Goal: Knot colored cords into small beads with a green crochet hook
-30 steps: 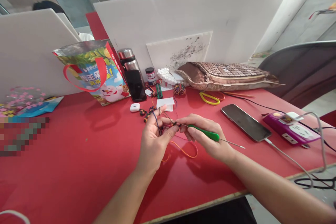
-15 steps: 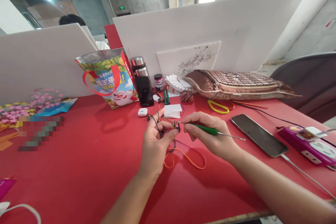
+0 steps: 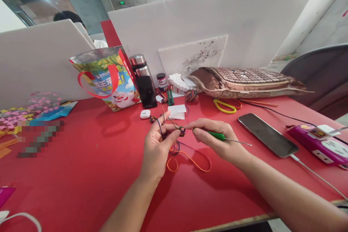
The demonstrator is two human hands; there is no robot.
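Observation:
My left hand (image 3: 160,138) pinches a small dark multicoloured piece of cord work (image 3: 182,131) between thumb and fingers. Strands of cord loop over its raised index finger. My right hand (image 3: 217,138) grips a crochet hook (image 3: 216,135) by its green handle; a thin metal shaft sticks out behind the hand. The hook's front end points at the cord work, but its tip is too small to make out. Below the hands, an orange cord (image 3: 202,169) lies in loops on the red table (image 3: 114,185).
Ahead stand a printed bag (image 3: 114,83), a steel flask (image 3: 138,61), a black phone (image 3: 147,92) and a small jar (image 3: 162,81). A ball of multicoloured cord (image 3: 191,96) lies near a brown cushion (image 3: 244,79). On the right are a charging phone (image 3: 268,134) and a purple power strip (image 3: 320,145).
The camera view has shifted slightly. My right hand and the crochet hook sit a little farther from the cord work, and the left thumb and fingers now cover more of it.

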